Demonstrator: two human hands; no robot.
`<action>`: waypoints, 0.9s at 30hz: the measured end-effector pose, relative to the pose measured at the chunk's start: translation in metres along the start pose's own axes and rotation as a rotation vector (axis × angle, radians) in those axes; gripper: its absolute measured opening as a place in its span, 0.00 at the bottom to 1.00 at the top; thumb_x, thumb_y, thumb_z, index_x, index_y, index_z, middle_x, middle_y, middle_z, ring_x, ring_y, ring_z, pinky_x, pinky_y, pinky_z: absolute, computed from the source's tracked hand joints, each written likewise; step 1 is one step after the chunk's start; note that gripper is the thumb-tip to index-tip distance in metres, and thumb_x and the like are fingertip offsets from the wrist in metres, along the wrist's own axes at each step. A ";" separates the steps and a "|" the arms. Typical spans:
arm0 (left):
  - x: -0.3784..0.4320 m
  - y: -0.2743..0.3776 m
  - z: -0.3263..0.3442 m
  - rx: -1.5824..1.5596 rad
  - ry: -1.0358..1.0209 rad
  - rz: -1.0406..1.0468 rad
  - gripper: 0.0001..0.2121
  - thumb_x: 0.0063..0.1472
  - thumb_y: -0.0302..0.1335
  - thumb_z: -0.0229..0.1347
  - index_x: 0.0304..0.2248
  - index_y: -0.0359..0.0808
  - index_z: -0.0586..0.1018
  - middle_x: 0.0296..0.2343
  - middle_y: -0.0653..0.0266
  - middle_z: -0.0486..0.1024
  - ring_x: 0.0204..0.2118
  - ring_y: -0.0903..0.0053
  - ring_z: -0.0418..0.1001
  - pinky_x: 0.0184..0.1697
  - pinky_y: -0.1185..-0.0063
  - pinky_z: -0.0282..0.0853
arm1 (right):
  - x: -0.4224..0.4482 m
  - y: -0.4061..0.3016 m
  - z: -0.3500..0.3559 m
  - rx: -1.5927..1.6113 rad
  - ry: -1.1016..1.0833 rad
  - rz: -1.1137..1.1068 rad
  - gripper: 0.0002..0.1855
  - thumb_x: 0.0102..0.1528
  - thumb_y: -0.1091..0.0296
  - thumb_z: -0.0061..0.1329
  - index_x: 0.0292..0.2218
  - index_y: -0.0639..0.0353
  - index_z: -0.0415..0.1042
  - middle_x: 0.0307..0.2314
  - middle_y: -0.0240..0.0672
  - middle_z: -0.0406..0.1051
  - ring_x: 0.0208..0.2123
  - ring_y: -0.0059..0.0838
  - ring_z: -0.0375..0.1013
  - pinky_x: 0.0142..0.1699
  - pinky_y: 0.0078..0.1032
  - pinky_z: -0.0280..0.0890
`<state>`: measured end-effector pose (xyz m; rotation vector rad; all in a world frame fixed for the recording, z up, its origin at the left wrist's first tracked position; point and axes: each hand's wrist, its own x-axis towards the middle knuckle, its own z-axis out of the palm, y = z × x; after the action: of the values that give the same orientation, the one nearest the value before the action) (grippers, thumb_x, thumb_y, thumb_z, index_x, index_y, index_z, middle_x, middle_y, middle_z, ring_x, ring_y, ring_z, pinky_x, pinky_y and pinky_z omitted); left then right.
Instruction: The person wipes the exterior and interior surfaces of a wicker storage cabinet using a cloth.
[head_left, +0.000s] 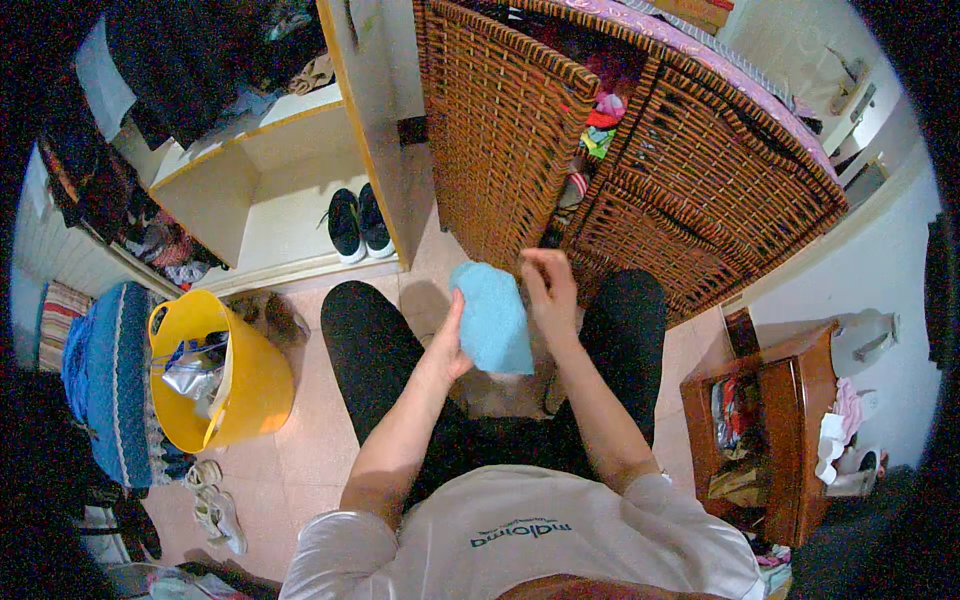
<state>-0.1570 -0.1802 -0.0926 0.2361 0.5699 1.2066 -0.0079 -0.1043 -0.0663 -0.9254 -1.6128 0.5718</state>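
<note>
My left hand (448, 345) grips a light blue piece of folded cloth (493, 319) by its left side, thumb along the near face. The cloth is held up between my knees, above the tiled floor. To its right, my right hand (553, 292) is raised with the fingers loosely curled and slightly blurred; nothing shows in it, and it is apart from the cloth. Just beyond the hands stands a brown wicker cabinet (712, 172). Its left door (502, 127) is swung open, and colourful clothing (600, 127) shows in the gap.
A yellow flexible tub (259, 375) with bags inside stands at left, beside a blue padded item (120, 390). Black shoes (358, 223) sit in a low shelf compartment (281, 202). Sandals (217, 510) lie on the floor (300, 465). At right is a wooden nightstand (795, 442).
</note>
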 end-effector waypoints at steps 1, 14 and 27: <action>0.000 0.002 -0.003 0.034 0.025 0.029 0.35 0.58 0.54 0.43 0.57 0.38 0.56 0.54 0.59 0.59 0.55 0.67 0.59 0.57 0.67 0.56 | 0.012 -0.013 -0.006 0.042 0.016 0.015 0.10 0.53 0.67 0.46 0.36 0.61 0.70 0.34 0.37 0.68 0.38 0.32 0.67 0.45 0.27 0.61; 0.027 0.143 0.095 0.385 0.001 0.792 0.27 0.60 0.39 0.50 0.55 0.37 0.57 0.49 0.59 0.64 0.50 0.69 0.65 0.52 0.69 0.63 | 0.178 -0.075 -0.044 0.251 0.050 -0.196 0.20 0.58 0.63 0.39 0.50 0.62 0.63 0.45 0.38 0.64 0.49 0.28 0.62 0.55 0.22 0.53; 0.103 0.226 0.112 0.739 0.425 1.169 0.34 0.54 0.42 0.57 0.53 0.29 0.59 0.46 0.52 0.65 0.48 0.67 0.65 0.50 0.74 0.61 | 0.214 -0.048 -0.034 0.333 0.030 -0.153 0.20 0.60 0.58 0.40 0.48 0.61 0.65 0.41 0.34 0.68 0.45 0.24 0.64 0.53 0.23 0.55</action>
<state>-0.2564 0.0087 0.0765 1.0578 1.3425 2.1481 0.0001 0.0382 0.1032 -0.5572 -1.4890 0.6902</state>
